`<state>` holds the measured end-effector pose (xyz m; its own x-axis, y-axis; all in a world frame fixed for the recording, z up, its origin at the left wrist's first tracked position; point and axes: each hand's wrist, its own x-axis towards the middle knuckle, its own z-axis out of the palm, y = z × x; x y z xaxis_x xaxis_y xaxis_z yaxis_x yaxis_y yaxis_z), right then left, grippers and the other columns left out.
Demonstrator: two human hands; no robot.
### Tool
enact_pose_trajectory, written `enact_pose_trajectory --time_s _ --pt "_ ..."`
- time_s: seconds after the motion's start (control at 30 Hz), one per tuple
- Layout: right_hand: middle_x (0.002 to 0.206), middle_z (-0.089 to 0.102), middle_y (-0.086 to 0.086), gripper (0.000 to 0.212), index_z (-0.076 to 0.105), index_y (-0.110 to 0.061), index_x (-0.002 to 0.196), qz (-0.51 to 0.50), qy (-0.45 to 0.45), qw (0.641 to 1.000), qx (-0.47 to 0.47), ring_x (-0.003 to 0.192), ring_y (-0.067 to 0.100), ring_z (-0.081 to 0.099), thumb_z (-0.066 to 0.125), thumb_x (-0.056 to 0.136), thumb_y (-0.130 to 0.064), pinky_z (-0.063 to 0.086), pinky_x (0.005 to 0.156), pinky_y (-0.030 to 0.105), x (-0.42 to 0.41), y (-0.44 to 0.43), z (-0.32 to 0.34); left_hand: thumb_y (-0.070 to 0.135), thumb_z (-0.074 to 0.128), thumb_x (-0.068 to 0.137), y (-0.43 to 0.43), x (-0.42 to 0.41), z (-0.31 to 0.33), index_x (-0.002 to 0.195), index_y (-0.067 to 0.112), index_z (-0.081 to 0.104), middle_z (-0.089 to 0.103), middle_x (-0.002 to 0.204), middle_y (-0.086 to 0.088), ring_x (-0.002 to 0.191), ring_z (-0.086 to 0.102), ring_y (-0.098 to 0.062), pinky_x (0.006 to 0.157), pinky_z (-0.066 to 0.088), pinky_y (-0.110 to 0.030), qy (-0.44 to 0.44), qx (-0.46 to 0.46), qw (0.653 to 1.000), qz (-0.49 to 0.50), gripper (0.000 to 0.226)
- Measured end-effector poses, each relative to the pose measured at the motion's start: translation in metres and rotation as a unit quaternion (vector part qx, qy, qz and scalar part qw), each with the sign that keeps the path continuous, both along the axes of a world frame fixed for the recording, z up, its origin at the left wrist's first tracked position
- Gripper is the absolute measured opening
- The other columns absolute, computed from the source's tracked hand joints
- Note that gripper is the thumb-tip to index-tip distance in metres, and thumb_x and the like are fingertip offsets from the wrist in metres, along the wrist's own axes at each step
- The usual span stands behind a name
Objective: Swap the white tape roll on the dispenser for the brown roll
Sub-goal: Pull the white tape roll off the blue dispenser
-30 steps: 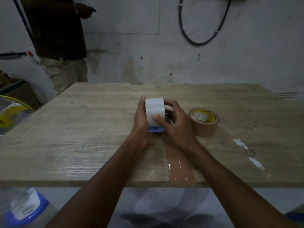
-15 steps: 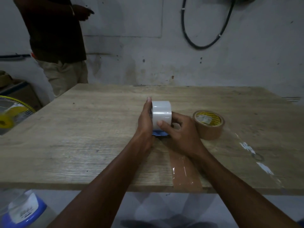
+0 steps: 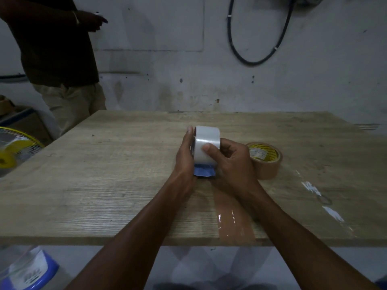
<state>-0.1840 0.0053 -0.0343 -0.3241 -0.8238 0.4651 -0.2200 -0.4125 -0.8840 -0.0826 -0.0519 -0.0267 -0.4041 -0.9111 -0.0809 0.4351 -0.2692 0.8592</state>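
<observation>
The white tape roll (image 3: 207, 143) stands on edge on the blue dispenser (image 3: 204, 172), in the middle of the wooden table (image 3: 104, 185). My left hand (image 3: 185, 155) presses against the roll's left side, fingers pointing up. My right hand (image 3: 232, 162) holds the right side, its thumb lying across the white face. Only the blue bottom end of the dispenser shows below the roll. The brown roll (image 3: 265, 160), with a yellow label inside its core, lies flat on the table just right of my right hand.
A strip of brown tape (image 3: 232, 218) is stuck to the table near its front edge. White scraps (image 3: 314, 189) lie to the right. A person (image 3: 56, 59) stands at the far left corner. A fan (image 3: 14, 149) sits left of the table, a black hose (image 3: 257, 38) hangs on the wall.
My right thumb has slid a little higher across the roll's face and the fingers have curled in behind it. The roll and my left hand stay where they were.
</observation>
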Motion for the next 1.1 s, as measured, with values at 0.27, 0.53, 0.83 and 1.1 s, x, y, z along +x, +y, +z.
enact_pose_trajectory --time_s 0.27,0.53,0.83,1.1 --pt "0.091 0.074 0.012 0.029 0.075 0.003 0.100 -0.038 -0.046 0.998 0.018 0.083 0.024 0.073 0.074 0.086 -0.023 0.058 0.062 0.027 0.013 -0.019 0.034 0.047 0.048 0.100 0.000 -0.005 -0.001 0.099 0.011 0.063 0.077 0.068 -0.009 0.061 0.075 -0.021 0.051 0.059 -0.032 0.094 0.082 0.992 0.006 0.039" --pt "0.079 0.074 -0.002 0.017 0.075 -0.019 0.082 -0.015 -0.046 0.999 -0.014 0.078 0.016 0.072 0.071 0.089 -0.034 0.057 0.067 0.040 0.016 -0.025 0.018 0.046 0.057 0.095 -0.007 -0.001 0.006 0.109 0.004 0.066 0.075 0.081 -0.016 0.069 0.074 -0.027 0.054 0.061 -0.035 0.104 0.100 0.990 -0.008 0.045" --pt "0.128 0.053 -0.007 0.065 0.043 -0.024 0.129 -0.053 0.100 0.992 -0.059 0.113 0.013 0.055 0.075 0.074 -0.038 0.053 0.088 0.029 0.000 -0.024 0.002 0.054 0.043 0.098 -0.031 0.000 -0.001 0.121 0.003 0.064 0.072 0.090 -0.014 0.072 0.072 -0.021 0.061 0.060 -0.031 -0.001 -0.013 1.000 0.019 0.060" --pt "0.147 0.046 -0.007 0.091 0.031 -0.037 0.149 0.021 0.086 0.996 -0.015 0.127 0.015 0.053 0.074 0.069 -0.044 0.052 0.099 0.049 -0.002 -0.027 0.003 0.058 0.042 0.097 -0.036 0.003 -0.011 0.119 0.013 0.066 0.076 0.084 -0.007 0.072 0.074 -0.019 0.070 0.057 -0.038 -0.019 -0.041 0.999 0.018 0.056"
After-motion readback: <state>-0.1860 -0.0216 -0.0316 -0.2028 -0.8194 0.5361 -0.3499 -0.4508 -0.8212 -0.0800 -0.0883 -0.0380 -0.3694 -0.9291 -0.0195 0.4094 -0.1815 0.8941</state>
